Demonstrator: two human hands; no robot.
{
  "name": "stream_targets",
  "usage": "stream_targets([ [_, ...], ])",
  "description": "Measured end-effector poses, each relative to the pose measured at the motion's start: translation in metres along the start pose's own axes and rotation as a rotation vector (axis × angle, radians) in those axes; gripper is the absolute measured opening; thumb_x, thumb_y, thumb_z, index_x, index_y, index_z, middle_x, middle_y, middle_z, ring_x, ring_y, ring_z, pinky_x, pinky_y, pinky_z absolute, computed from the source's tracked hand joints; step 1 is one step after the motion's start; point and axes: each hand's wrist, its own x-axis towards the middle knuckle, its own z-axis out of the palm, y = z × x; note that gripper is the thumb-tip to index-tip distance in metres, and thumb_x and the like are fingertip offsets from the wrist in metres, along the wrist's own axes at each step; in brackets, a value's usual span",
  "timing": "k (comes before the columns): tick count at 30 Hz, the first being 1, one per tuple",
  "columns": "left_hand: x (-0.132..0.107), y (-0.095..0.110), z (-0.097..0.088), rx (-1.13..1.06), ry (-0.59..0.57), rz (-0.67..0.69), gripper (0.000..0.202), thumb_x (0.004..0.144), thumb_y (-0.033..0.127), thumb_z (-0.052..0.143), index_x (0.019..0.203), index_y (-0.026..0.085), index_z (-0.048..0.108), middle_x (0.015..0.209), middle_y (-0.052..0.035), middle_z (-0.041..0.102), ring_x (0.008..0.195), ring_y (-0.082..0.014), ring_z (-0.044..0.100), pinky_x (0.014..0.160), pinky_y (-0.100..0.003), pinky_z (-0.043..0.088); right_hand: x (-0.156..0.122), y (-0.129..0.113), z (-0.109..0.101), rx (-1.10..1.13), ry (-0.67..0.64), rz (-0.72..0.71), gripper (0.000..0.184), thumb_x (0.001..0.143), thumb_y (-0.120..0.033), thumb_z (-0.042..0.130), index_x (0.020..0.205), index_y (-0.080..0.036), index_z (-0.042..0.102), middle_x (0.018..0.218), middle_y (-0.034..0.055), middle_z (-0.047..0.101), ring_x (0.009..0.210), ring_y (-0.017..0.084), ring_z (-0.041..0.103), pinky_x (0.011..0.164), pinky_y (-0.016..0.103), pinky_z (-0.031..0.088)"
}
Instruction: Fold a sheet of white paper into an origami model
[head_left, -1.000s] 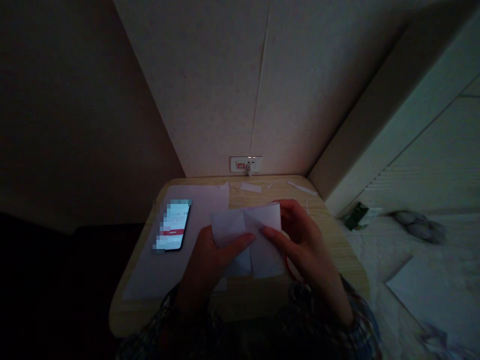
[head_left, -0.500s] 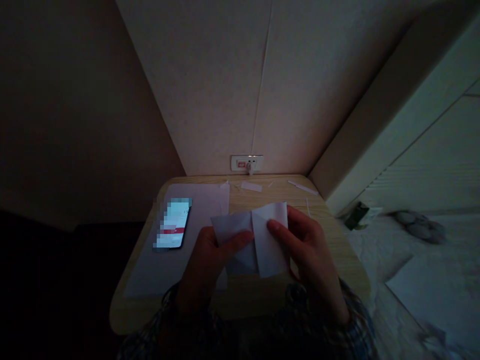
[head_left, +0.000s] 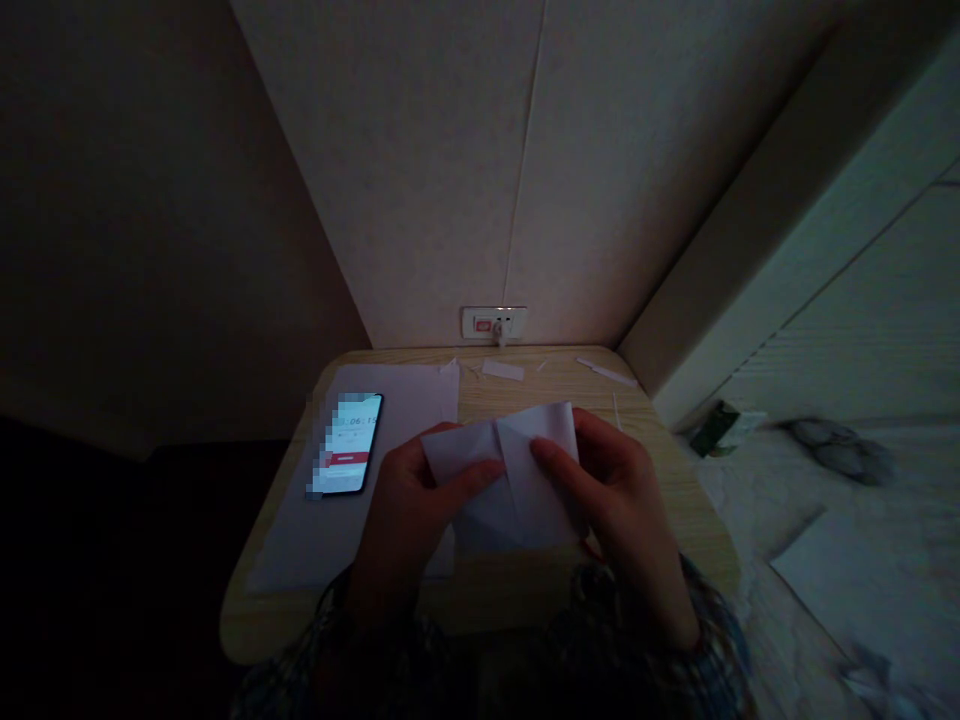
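Note:
Above the front half of a small wooden table (head_left: pixel 525 605), a folded piece of white paper (head_left: pixel 544 500) is held between both hands. My left hand (head_left: pixel 416 490) pinches its left part, thumb lying across the front and the other fingers behind. On the right side, my right hand (head_left: pixel 611 480) grips the paper with its thumb on the front flap. A slanted fold edge runs down the middle of the paper, near both thumbs. The fingers behind the paper are mostly hidden.
A lit phone (head_left: pixel 349 445) lies on white sheets (head_left: pixel 409 400) at the table's left. Paper scraps (head_left: pixel 502 371) lie along the back edge, below a wall socket (head_left: pixel 495 323) with a plug. On the right are a small green box (head_left: pixel 716 430) and another white sheet (head_left: pixel 862 590).
The paper's front flap has shifted: its edge now slants and lies flatter against the left part. Left fingers show more behind the paper's upper left edge. Both hands stay in nearly the same place.

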Motion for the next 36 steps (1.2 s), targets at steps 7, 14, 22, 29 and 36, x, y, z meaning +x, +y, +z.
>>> stream_targets([
  [7, -0.004, 0.004, 0.0, 0.084, 0.021, 0.043, 0.023, 0.056, 0.024, 0.089, 0.071, 0.017, 0.072, 0.061, 0.0033, 0.071, 0.056, -0.0134, 0.064, 0.05, -0.019, 0.05, 0.0, -0.001, -0.002, -0.103, 0.001, -0.06, 0.014, 0.081, -0.031, 0.068, 0.072, -0.021, 0.066, 0.066, -0.0012, 0.064, 0.062, 0.015, 0.055, 0.052, 0.024, 0.041],
  [14, 0.001, 0.009, -0.008, 0.149, -0.043, 0.195, 0.019, 0.065, 0.022, 0.083, 0.083, 0.024, 0.077, 0.073, 0.0027, 0.073, 0.065, -0.0156, 0.067, 0.052, -0.02, 0.049, 0.0, 0.001, -0.005, -0.143, -0.009, -0.101, 0.011, 0.082, -0.03, 0.068, 0.075, -0.021, 0.067, 0.067, -0.0018, 0.065, 0.064, 0.014, 0.057, 0.055, 0.024, 0.043],
  [22, 0.004, 0.018, -0.005, 0.3, -0.032, 0.215, 0.008, 0.07, 0.027, 0.076, 0.064, 0.024, 0.072, 0.062, 0.0048, 0.069, 0.057, -0.0145, 0.061, 0.048, -0.022, 0.044, 0.0, -0.003, -0.003, -0.146, -0.042, -0.114, 0.01, 0.08, -0.028, 0.069, 0.074, -0.021, 0.066, 0.067, -0.0023, 0.064, 0.065, 0.015, 0.056, 0.056, 0.024, 0.043],
  [29, 0.0, 0.023, -0.002, 0.301, -0.026, 0.264, 0.009, 0.07, 0.025, 0.076, 0.063, 0.023, 0.071, 0.061, 0.0068, 0.068, 0.056, -0.0128, 0.06, 0.05, -0.021, 0.043, -0.001, -0.005, -0.003, -0.125, -0.039, -0.11, 0.01, 0.08, -0.028, 0.071, 0.074, -0.022, 0.066, 0.067, -0.0025, 0.064, 0.066, 0.015, 0.057, 0.059, 0.025, 0.044],
  [36, -0.006, 0.026, 0.007, 0.235, 0.067, 0.274, 0.012, 0.069, 0.02, 0.076, 0.059, 0.024, 0.07, 0.058, 0.0085, 0.067, 0.059, -0.012, 0.061, 0.056, -0.02, 0.046, -0.003, -0.005, -0.004, -0.1, -0.04, -0.125, 0.013, 0.08, -0.027, 0.072, 0.072, -0.023, 0.063, 0.066, -0.0036, 0.062, 0.065, 0.014, 0.055, 0.058, 0.025, 0.043],
])
